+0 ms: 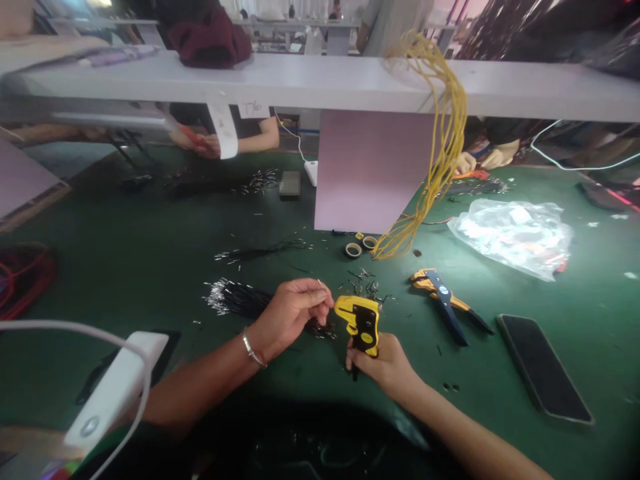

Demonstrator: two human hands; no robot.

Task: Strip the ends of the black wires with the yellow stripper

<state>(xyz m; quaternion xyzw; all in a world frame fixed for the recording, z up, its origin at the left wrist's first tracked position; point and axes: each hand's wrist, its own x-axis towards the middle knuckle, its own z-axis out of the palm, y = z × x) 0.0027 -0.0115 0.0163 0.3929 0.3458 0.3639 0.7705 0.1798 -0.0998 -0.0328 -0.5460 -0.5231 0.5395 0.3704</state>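
Observation:
My right hand (383, 360) is wrapped round the handle of a yellow and black wire stripper (364, 323), whose jaws point up and left. Just left of the jaws, my left hand (300, 303) pinches something thin, with a small light tip showing above the fingers; most of it is hidden. A bundle of black wires (240, 297) with silvery ends lies under and left of my left hand. Small dark wire pieces (370, 290) are scattered behind the yellow tool.
On the green table (150, 260) are a blue and orange stripper (443, 293), a phone (545, 368), a plastic bag (515, 233) and tape rolls (353, 250). Yellow wires (453, 133) hang from the shelf (300, 83). A white power strip (117, 390) is at left. Other people's hands work beyond.

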